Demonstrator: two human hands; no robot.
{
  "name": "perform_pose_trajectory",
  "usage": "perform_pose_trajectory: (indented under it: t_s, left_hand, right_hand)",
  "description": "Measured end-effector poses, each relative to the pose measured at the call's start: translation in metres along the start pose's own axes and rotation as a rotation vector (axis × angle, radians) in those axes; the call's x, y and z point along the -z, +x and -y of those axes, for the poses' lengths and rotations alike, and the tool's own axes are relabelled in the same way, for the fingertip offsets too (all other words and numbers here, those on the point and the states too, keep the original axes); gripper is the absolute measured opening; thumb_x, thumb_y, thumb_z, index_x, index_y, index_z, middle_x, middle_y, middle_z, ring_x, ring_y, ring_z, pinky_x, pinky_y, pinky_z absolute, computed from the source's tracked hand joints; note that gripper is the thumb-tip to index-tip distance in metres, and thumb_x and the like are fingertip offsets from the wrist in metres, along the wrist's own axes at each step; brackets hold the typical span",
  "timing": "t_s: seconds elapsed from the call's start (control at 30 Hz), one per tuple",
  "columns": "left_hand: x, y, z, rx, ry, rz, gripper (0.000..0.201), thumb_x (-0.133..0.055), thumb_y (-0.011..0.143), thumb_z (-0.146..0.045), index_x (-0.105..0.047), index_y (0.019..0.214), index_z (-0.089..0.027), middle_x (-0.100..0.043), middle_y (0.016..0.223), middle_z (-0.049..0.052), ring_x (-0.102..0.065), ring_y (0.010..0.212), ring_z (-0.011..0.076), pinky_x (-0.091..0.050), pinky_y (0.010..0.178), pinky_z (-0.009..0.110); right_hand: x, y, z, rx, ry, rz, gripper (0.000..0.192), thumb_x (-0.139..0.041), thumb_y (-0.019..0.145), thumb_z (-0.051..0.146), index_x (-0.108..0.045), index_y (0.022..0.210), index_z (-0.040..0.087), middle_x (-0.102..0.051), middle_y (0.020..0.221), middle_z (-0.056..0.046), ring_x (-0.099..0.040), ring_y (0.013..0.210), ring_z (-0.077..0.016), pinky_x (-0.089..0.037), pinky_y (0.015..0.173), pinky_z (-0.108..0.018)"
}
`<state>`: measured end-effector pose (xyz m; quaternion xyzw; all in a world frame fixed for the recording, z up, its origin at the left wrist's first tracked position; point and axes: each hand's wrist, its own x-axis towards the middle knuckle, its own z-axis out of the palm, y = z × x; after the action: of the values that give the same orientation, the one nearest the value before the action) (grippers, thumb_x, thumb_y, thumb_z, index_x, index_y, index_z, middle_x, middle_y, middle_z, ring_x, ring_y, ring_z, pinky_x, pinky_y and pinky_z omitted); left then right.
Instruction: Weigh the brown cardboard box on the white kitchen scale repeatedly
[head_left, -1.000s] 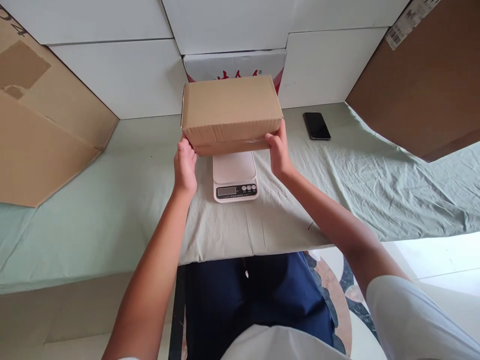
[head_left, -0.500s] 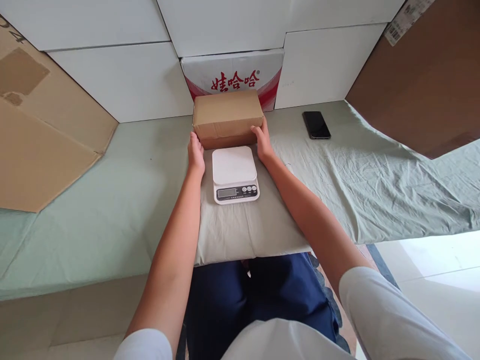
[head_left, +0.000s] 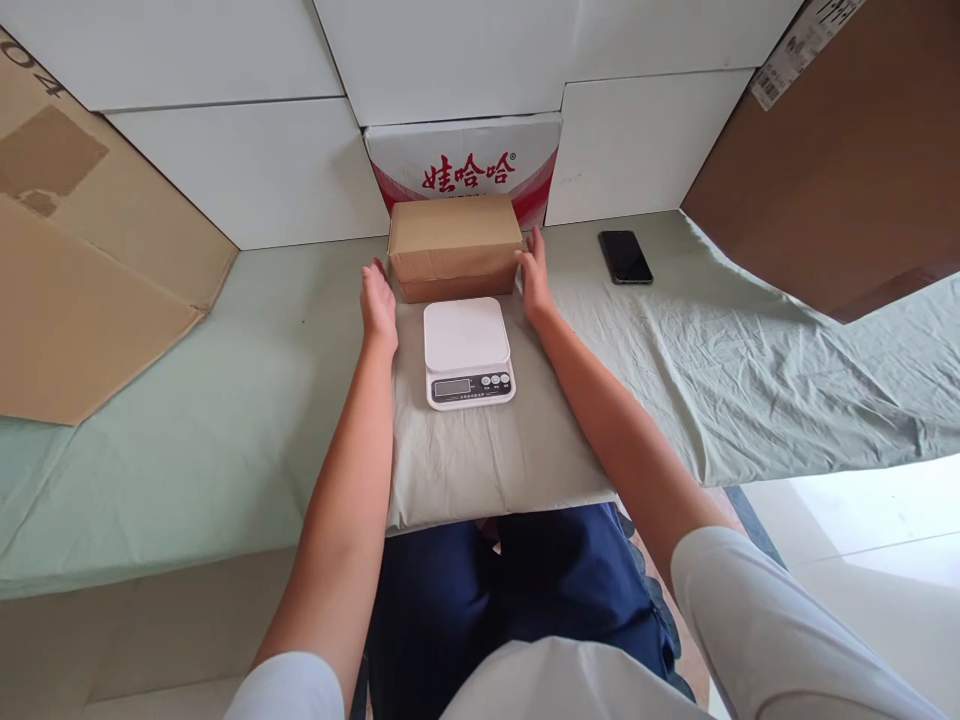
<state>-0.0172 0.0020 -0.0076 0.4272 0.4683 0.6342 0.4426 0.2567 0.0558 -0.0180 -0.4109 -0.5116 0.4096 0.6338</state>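
**Box set down behind the scale**

From my remote seat I saw the cardboard box (head_left: 454, 245) resting flat on the green cloth (head_left: 225, 400), just behind the white kitchen scale (head_left: 468, 352) and right in front of a white carton with red lettering (head_left: 465, 160) that stood against the wall. My left hand (head_left: 378, 300) was just beside the box's left end, fingers loose and spread, apart from the cardboard. My right hand (head_left: 535, 278) lay along the box's right end with the fingers straight and relaxed, touching or nearly touching it; I could not tell which, but they gripped nothing. The scale's platform was bare. A black phone (head_left: 625, 257) lay on the cloth to the right, well apart from the box. Large brown cardboard sheets (head_left: 82, 270) leaned at either side.
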Motion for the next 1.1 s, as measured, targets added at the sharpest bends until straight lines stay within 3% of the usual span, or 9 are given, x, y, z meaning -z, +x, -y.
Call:
perform_pose_trajectory:
  t_s: [0.13, 0.23, 0.4, 0.6, 0.7, 0.9, 1.1]
  left_hand:
    - [0.030, 0.007, -0.003, -0.053, 0.041, 0.014, 0.089, -0.012, 0.096, -0.082, -0.036, 0.165, -0.031, -0.013, 0.183, -0.001, -0.006, 0.170, 0.0204, -0.014, 0.138, 0.038]
    - [0.037, 0.008, -0.004, -0.072, 0.056, 0.048, 0.088, -0.009, 0.097, -0.082, -0.037, 0.164, -0.033, -0.015, 0.183, -0.003, -0.006, 0.170, 0.0214, -0.014, 0.138, 0.039]
    - [0.022, 0.003, -0.002, -0.014, 0.031, 0.014, 0.092, -0.014, 0.097, -0.080, -0.032, 0.167, -0.024, -0.019, 0.182, 0.005, -0.014, 0.169, 0.0191, -0.017, 0.138, 0.038]
    - [0.011, 0.003, 0.003, 0.036, 0.033, 0.077, 0.091, -0.023, 0.096, -0.082, -0.035, 0.167, -0.026, -0.023, 0.181, 0.006, -0.015, 0.169, 0.0221, -0.017, 0.138, 0.041]
    - [0.006, 0.003, 0.005, 0.049, 0.020, 0.127, 0.092, -0.023, 0.097, -0.081, -0.033, 0.167, -0.023, -0.023, 0.180, 0.009, -0.021, 0.168, 0.0231, -0.019, 0.137, 0.042]
    - [-0.002, 0.002, 0.007, 0.028, 0.000, 0.162, 0.081, -0.027, 0.101, -0.073, -0.040, 0.164, -0.022, -0.038, 0.175, 0.009, -0.034, 0.164, 0.0211, -0.024, 0.135, 0.039]
    - [-0.006, -0.001, 0.011, 0.000, -0.006, 0.122, 0.088, -0.042, 0.094, -0.078, -0.045, 0.160, -0.020, -0.039, 0.174, 0.013, -0.032, 0.165, 0.0234, -0.024, 0.135, 0.040]
  right_hand:
    - [0.030, 0.010, -0.004, -0.068, 0.001, -0.082, 0.079, -0.055, 0.078, 0.068, -0.040, 0.150, 0.041, -0.039, 0.173, 0.002, -0.023, 0.169, -0.0225, -0.022, 0.139, -0.057]
    - [0.039, 0.010, -0.004, -0.129, -0.006, -0.123, 0.081, -0.054, 0.077, 0.067, -0.040, 0.152, 0.038, -0.044, 0.170, -0.002, -0.029, 0.167, -0.0231, -0.025, 0.138, -0.057]
    - [0.032, 0.004, -0.001, -0.144, -0.009, -0.093, 0.095, -0.056, 0.076, 0.070, -0.034, 0.158, 0.029, -0.037, 0.174, -0.007, -0.026, 0.169, -0.0257, -0.020, 0.140, -0.053]
    - [0.014, -0.004, -0.002, -0.120, 0.018, 0.016, 0.089, -0.060, 0.078, 0.074, -0.038, 0.155, 0.036, -0.034, 0.176, 0.002, -0.023, 0.169, -0.0258, -0.017, 0.141, -0.053]
    - [0.004, -0.007, -0.001, -0.091, 0.039, 0.064, 0.079, -0.058, 0.082, 0.072, -0.042, 0.152, 0.039, -0.040, 0.173, 0.006, -0.022, 0.169, -0.0226, -0.020, 0.141, -0.051]
    - [-0.010, -0.021, 0.012, -0.004, -0.009, 0.133, 0.065, -0.055, 0.086, 0.067, -0.052, 0.140, 0.031, -0.058, 0.158, 0.000, -0.040, 0.159, -0.0284, -0.030, 0.138, -0.054]
    - [-0.013, -0.028, 0.025, -0.021, -0.060, 0.122, 0.064, -0.058, 0.082, 0.066, -0.053, 0.135, 0.030, -0.060, 0.153, -0.003, -0.047, 0.152, -0.0298, -0.032, 0.137, -0.053]
